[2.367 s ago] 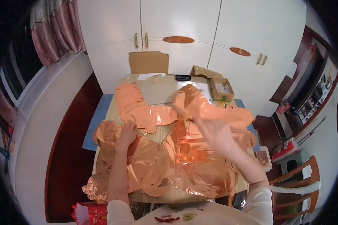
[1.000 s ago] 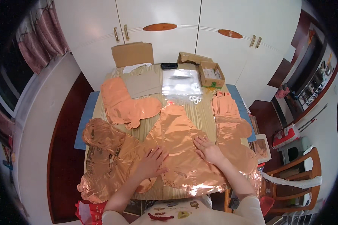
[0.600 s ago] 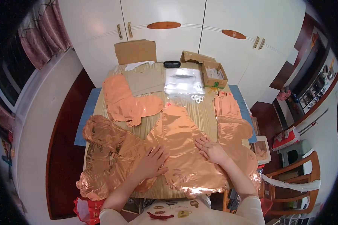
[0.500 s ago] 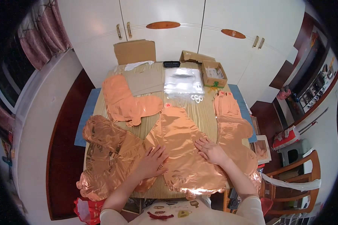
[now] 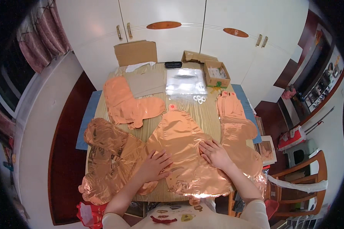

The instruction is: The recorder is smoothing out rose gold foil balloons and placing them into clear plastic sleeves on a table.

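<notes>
In front of me lies a flat, uninflated copper-coloured foil balloon (image 5: 187, 152), with a narrow top tab carrying a small red mark. My left hand (image 5: 156, 165) rests palm down on its left edge, fingers stretched out. On its right side lies my right hand (image 5: 216, 153), also flat with fingers extended. Neither hand grips anything. More copper foil balloons surround it: a crumpled pile (image 5: 107, 160) to the left, a smooth L-shaped one (image 5: 122, 103) at the far left, and a neat overlapping stack (image 5: 237, 133) to the right.
At the table's back are clear plastic bags (image 5: 185, 82), white rings (image 5: 199, 99), a black object (image 5: 173, 65), a grey-brown card sheet (image 5: 145, 84) and a small open cardboard box (image 5: 217, 74). A wooden chair (image 5: 300, 171) stands right; a red bag (image 5: 91, 214) sits lower left.
Both hands stay almost in place on the foil balloon. Creases and reflections on its surface have shifted slightly, and the whole view has moved a little.
</notes>
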`<state>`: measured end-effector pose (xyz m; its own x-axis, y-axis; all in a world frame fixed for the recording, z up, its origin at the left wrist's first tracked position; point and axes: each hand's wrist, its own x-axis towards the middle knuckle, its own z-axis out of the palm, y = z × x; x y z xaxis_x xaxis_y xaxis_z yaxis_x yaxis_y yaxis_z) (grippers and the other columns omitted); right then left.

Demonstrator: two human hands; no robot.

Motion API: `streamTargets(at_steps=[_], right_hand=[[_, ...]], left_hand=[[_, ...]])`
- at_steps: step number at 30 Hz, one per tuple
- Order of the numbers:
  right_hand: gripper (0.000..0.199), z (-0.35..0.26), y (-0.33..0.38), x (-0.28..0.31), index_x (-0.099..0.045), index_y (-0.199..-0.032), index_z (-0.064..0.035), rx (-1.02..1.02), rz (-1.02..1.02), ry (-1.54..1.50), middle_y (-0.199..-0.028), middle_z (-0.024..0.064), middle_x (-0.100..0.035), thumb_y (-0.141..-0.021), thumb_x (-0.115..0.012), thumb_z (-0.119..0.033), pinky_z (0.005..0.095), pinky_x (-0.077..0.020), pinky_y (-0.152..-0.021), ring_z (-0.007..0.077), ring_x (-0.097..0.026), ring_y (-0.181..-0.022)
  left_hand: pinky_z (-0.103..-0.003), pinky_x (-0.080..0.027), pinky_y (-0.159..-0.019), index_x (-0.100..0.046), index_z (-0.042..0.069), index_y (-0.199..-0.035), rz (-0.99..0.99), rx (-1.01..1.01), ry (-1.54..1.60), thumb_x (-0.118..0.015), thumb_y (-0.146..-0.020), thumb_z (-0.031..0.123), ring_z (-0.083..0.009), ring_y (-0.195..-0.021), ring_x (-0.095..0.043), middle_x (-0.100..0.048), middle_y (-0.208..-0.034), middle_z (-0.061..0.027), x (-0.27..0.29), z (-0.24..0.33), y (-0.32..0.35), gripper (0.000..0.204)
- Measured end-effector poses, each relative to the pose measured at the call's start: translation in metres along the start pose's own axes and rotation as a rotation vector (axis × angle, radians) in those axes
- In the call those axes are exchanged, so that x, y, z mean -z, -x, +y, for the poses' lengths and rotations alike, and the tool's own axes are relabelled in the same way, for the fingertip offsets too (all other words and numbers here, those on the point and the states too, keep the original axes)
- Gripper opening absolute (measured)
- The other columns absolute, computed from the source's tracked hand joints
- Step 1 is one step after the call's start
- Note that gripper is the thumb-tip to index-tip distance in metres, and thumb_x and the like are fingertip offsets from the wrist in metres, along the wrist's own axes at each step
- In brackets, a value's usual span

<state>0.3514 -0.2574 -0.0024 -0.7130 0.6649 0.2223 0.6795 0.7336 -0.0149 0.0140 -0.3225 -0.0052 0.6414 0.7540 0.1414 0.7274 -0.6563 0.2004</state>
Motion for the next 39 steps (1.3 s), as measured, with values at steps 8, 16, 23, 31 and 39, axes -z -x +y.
streamTargets(at_steps=[8,16,23,31,39], right_hand=[[0.043,-0.005,0.001,0.003,-0.059,-0.129,-0.008,-0.027,0.039,0.019,-0.135,0.0059,-0.056,-0.092,-0.057,-0.03,0.0469,-0.0344,-0.109,0.0229,-0.051,-0.123],[0.046,-0.011,-0.005,0.009,-0.054,-0.131,-0.0062,-0.055,0.052,-0.093,-0.128,0.0114,-0.057,-0.092,-0.059,-0.029,0.0484,-0.0324,-0.11,0.0276,-0.05,-0.124],[0.046,-0.006,-0.004,0.002,-0.054,-0.132,-0.0057,-0.063,0.007,-0.096,-0.129,0.0135,-0.054,-0.093,-0.058,-0.029,0.0492,-0.0315,-0.111,0.0294,-0.048,-0.124],[0.042,-0.009,-0.009,0.004,-0.055,-0.129,-0.0069,-0.074,0.014,-0.069,-0.129,0.0118,-0.054,-0.094,-0.054,-0.031,0.0495,-0.0313,-0.111,0.0288,-0.049,-0.121],[0.044,-0.006,-0.007,-0.001,-0.055,-0.13,-0.0078,-0.087,0.029,-0.104,-0.13,0.0111,-0.054,-0.093,-0.057,-0.032,0.0484,-0.0318,-0.11,0.0294,-0.05,-0.12]], left_hand=[[-0.056,-0.025,-0.112,-0.053,0.018,-0.135,-0.095,-0.077,-0.058,-0.056,-0.09,0.051,-0.0251,-0.137,-0.04,-0.046,-0.146,-0.0039,0.003,0.01,0.0,0.056],[-0.057,-0.026,-0.111,-0.05,0.02,-0.139,-0.053,-0.018,-0.025,-0.058,-0.09,0.049,-0.0259,-0.137,-0.039,-0.045,-0.147,-0.0059,-0.009,0.01,-0.004,0.058],[-0.056,-0.025,-0.112,-0.05,0.022,-0.14,-0.078,-0.008,-0.019,-0.06,-0.089,0.048,-0.0268,-0.138,-0.036,-0.043,-0.148,-0.0067,-0.002,0.012,-0.01,0.058],[-0.058,-0.019,-0.115,-0.046,0.023,-0.143,-0.108,0.003,-0.016,-0.057,-0.09,0.05,-0.0279,-0.143,-0.03,-0.038,-0.152,-0.0075,-0.006,0.009,-0.01,0.06],[-0.062,-0.021,-0.112,-0.049,0.024,-0.141,-0.112,-0.004,-0.032,-0.055,-0.09,0.051,-0.0271,-0.142,-0.033,-0.039,-0.151,-0.0066,-0.009,0.012,-0.013,0.058]])
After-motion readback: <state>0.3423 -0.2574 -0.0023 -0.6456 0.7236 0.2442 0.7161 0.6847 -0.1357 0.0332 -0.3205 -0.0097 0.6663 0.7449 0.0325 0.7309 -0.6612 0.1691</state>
